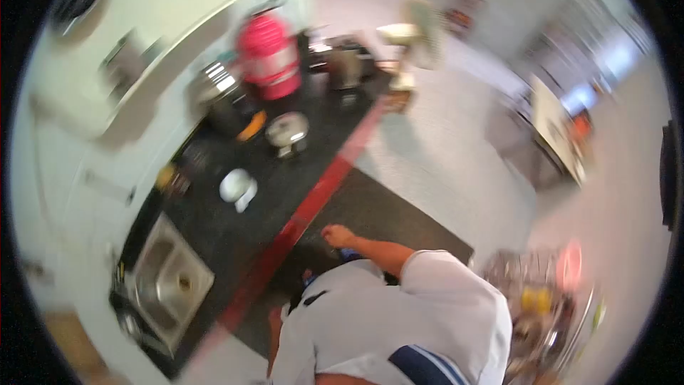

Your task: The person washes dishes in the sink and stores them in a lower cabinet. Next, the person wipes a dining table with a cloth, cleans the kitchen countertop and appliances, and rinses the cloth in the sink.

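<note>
My right hand (337, 236) hangs over the dark floor mat, just off the counter's red front edge (303, 221). Its blurred fingers look loosely curled, and I see nothing in them. Low on the other side of my body, part of my left hand (275, 319) shows beside the white shirt; its fingers cannot be made out. Both hands are apart from the things on the counter. Nearest on the black countertop (263, 224) is a small white cup-like thing (239, 187). Beyond it sits a round shiny metal vessel (287, 132).
A steel sink (171, 278) is set into the counter at left. A bright pink container (268, 55), a steel pot (219, 89) and a stove-like appliance (345, 64) stand farther back. A fan (417, 36) is past the counter's end. A dish rack (534, 306) stands at right.
</note>
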Motion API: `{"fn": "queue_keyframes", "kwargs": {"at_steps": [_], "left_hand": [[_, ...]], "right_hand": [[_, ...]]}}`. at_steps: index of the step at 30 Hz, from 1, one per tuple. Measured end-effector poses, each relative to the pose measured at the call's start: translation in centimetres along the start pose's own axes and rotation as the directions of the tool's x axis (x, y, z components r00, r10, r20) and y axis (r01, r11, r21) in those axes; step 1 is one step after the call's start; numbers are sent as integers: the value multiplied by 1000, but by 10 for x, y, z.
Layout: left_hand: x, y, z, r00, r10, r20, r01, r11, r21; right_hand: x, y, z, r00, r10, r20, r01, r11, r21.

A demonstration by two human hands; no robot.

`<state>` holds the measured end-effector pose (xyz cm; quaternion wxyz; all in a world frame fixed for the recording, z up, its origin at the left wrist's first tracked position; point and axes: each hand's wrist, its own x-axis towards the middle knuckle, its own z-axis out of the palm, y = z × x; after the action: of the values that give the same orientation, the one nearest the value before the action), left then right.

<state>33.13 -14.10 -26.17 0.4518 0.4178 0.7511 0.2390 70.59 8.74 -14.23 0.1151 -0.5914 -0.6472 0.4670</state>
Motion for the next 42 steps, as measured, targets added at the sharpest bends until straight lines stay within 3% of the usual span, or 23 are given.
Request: {"fn": "queue_keyframes", "kwargs": {"at_steps": [3,5,7,9,11,13,15,17,18,20,22,23,25,27,28,29,31,33,35,37,40,42], "left_hand": [[38,28,-23,961,-12,276,-36,985,171],[65,37,-33,917,-6,400,-104,962,253],[87,52,-37,865,2,501,-179,936,305],[105,66,-37,811,11,585,-252,909,332],[118,85,-35,770,11,638,-293,894,338],[130,108,-28,734,6,679,-310,893,327],[135,138,-17,700,-12,714,-306,898,315],[134,170,2,683,-46,729,-253,922,295],[131,184,14,677,-68,733,-216,934,286],[114,215,44,715,-108,691,-107,960,261],[103,232,75,692,-89,717,-160,949,272],[97,238,90,700,-73,711,-174,947,269],[80,250,120,689,-88,719,-194,934,301],[68,256,145,698,-108,708,-196,922,333],[59,256,163,681,-96,726,-185,937,297],[51,257,178,670,-84,737,-169,950,261],[50,254,206,589,-68,805,-247,934,259],[-6,293,221,619,34,785,-471,816,335],[-11,295,243,520,159,839,-572,795,204],[-6,299,271,532,157,832,-576,787,220],[-4,315,308,563,140,815,-652,682,333],[-33,354,330,612,2,791,-549,721,423]], "right_hand": [[-30,40,4,986,142,-84,-135,988,78],[-69,46,11,916,328,-232,-270,930,251],[-113,57,15,842,454,-291,-370,879,300],[-161,84,43,664,616,-424,-295,737,609],[-213,114,76,570,708,-417,-219,621,753],[-272,103,99,387,846,-366,-247,478,843],[-315,152,162,364,817,-448,-568,575,589],[-358,146,188,511,774,-374,-829,559,25],[-354,176,227,350,870,-348,-863,444,242],[-348,236,303,-11,966,-258,-742,166,650],[-375,201,266,184,879,-440,-826,381,415],[-382,189,240,445,714,-541,-819,569,78],[-380,200,202,320,704,-634,-732,608,306],[-395,157,114,224,742,-632,-277,670,689],[-405,137,63,357,764,-538,-14,580,814],[-413,119,15,507,733,-453,219,399,890],[-431,85,-60,729,487,-480,192,528,827],[-473,16,-132,862,102,-496,381,513,769],[-506,-27,-178,773,-334,-539,614,608,503],[-527,-45,-192,707,-506,-494,707,526,473],[-551,-35,-203,717,-488,-498,695,557,455],[-570,-25,-210,703,-456,-546,701,575,421]]}}
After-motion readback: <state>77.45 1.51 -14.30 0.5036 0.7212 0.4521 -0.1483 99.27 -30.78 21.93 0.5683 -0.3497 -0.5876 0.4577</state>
